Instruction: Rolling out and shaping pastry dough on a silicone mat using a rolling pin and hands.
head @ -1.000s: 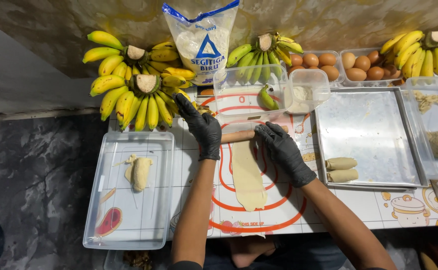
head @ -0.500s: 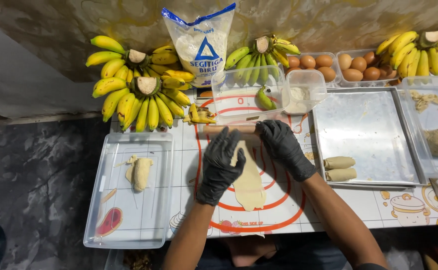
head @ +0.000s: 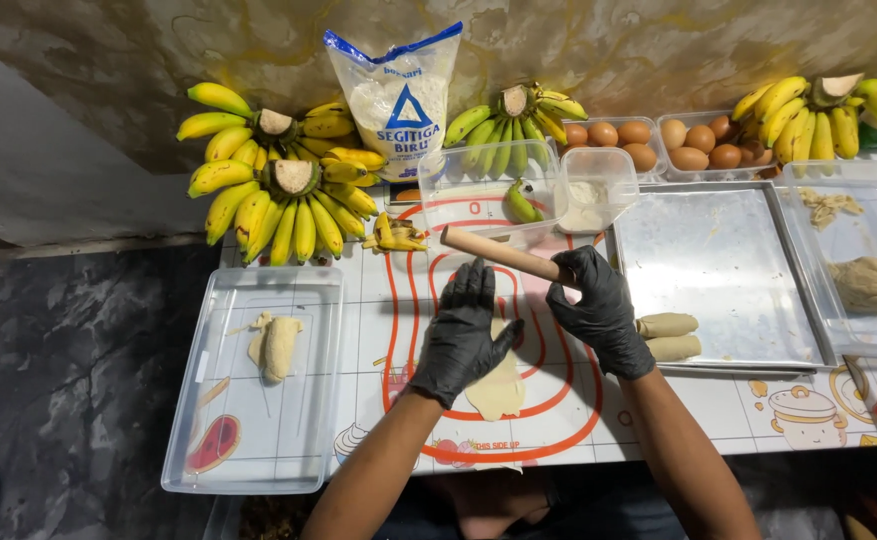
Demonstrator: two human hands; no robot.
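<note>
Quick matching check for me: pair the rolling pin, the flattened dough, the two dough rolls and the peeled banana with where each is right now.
1. rolling pin
2. flattened dough
3. two dough rolls
4. peeled banana

A. in the clear tray at left
B. on the metal tray
C. under the left hand
D. held in the right hand

Pairs: 1-D, 2-C, 3-B, 4-A

One head-worn view looks steeply down, fairly near, over the table (head: 378,300) toward the wall (head: 658,40).
</note>
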